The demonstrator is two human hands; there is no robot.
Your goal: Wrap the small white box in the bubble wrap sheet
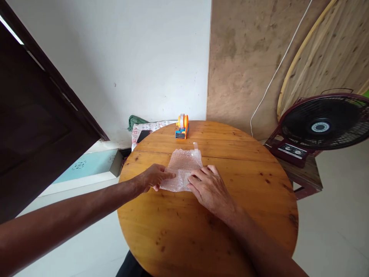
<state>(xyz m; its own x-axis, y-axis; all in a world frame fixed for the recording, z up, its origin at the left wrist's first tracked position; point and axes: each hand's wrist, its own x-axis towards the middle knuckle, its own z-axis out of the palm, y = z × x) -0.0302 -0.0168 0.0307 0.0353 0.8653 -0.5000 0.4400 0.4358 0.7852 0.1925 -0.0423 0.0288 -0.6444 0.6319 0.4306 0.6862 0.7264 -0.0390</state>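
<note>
A sheet of clear bubble wrap (182,163) lies on the round wooden table (230,173), its near part looking folded over. My left hand (157,177) pinches the wrap's left edge, thumb on top and the other fingers partly under it. On the right side, my right hand (209,186) presses on the wrap with bent fingers held close together. A short strip of clear tape (195,146) sticks out from the wrap's far right corner. Whether anything is wrapped inside, I cannot tell.
An orange and blue tape dispenser (182,127) stands at the table's far edge. A dark red fan (319,127) sits on a low wooden stand (308,175) at the right. Behind the table are a white printed sack (137,134) and a wall; a pale blue box (95,165) is left.
</note>
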